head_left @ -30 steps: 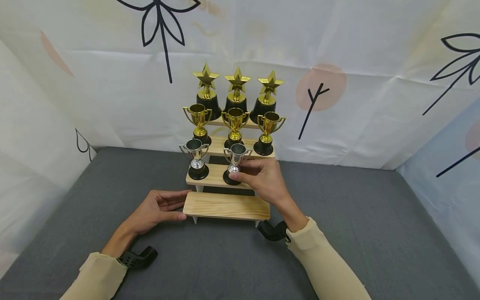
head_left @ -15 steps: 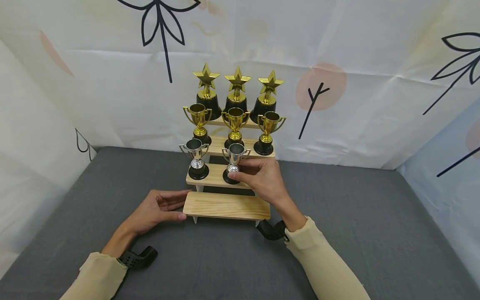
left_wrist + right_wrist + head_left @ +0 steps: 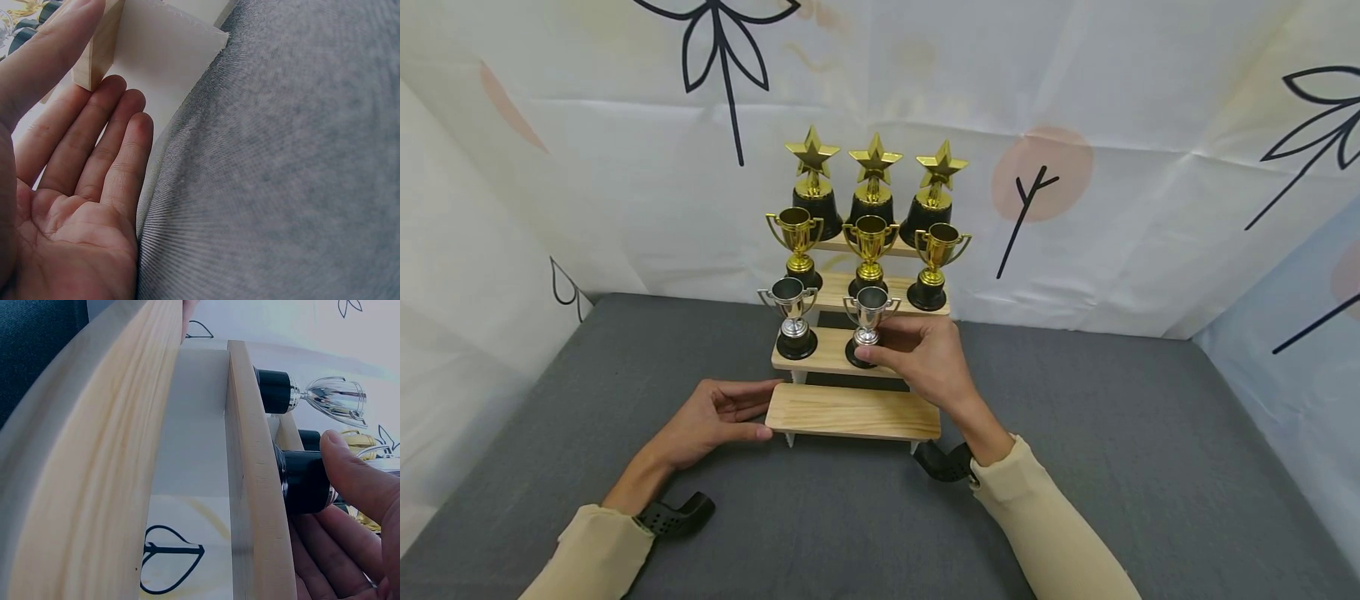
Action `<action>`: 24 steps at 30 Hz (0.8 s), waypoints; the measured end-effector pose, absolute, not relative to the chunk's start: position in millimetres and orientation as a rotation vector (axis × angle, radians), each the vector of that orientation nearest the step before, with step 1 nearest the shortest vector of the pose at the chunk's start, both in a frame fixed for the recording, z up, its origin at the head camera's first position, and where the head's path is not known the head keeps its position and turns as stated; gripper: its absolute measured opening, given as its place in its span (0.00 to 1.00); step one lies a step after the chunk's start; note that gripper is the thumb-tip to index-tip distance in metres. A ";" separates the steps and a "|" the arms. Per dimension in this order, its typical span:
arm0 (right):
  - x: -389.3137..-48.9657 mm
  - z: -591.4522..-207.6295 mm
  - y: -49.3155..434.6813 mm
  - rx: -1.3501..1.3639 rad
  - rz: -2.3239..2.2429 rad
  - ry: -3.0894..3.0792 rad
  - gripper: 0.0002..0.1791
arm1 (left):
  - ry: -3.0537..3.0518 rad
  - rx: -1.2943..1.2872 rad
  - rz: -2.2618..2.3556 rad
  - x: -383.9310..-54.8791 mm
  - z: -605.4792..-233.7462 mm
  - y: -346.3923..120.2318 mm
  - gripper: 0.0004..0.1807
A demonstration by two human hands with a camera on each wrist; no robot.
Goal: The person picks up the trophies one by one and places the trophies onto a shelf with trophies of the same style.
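My right hand (image 3: 931,362) pinches the lower part of a small silver trophy cup (image 3: 870,307), thumb in front at its black base. This cup stands upright at the middle of the second wooden step from the front. To its left, on the same step, is a matching silver trophy (image 3: 337,399). My left hand (image 3: 709,423) lies at the left end of the lowest step (image 3: 853,412) of the tiered stand. In the left wrist view its fingers (image 3: 119,169) are nearly straight, tips against the board's end and the white side panel (image 3: 165,50).
Three gold trophy cups (image 3: 870,237) occupy the step above, and three gold star trophies (image 3: 874,162) the top one. Behind the stand hangs a white patterned cloth (image 3: 1135,192). A grey cloth-covered surface (image 3: 1075,417) lies beneath everything.
The right hand and the silver trophy it pinches have shifted very slightly left along the step. The left hand has stayed put.
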State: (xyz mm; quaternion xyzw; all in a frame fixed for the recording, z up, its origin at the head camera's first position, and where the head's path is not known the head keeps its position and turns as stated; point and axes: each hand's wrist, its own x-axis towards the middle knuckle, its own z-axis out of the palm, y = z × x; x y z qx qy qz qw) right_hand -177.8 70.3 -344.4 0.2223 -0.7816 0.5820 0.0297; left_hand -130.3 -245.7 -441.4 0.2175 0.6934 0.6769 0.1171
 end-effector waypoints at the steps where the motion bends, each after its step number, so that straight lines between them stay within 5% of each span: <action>1: -177.6 -344.4 70.7 0.692 1.800 -2.404 0.20 | 2.030 0.636 1.981 -130.3 -441.4 -245.6 0.38; 24: -157.7 -343.0 105.3 0.555 1.842 -2.401 0.24 | 2.017 0.643 1.985 -131.2 -442.7 -246.9 0.37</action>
